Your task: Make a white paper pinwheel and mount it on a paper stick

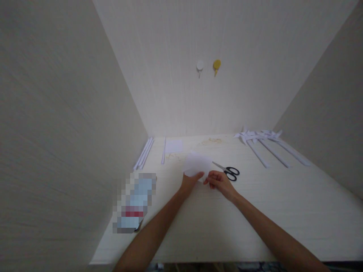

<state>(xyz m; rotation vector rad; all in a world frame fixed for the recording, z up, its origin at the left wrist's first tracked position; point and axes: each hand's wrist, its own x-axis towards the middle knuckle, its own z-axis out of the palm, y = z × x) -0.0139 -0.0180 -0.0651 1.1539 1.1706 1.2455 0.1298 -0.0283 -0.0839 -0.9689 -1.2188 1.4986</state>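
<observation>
A square white sheet of paper [197, 163] is raised a little over the white table, tilted. My left hand [190, 182] grips its near left edge, thumb on top and fingers hidden beneath. On the other side, my right hand [219, 182] has its fingers drawn together in a pinch at the sheet's near right corner; the fingertips are small and partly hidden. Just behind that hand lies a pair of scissors [227, 169] with black handles, its blades pointing to the far left.
Paper rolls [144, 153] lie by the left wall, beside a single thin roll [163, 150] and another paper square [174, 146]. Rubber bands [215, 140] lie near the back. A star-ended paper-stick piece [256, 136] rests far right. A pixelated phone-like object [138, 200] lies left. Hooks [217, 64] hang on the wall.
</observation>
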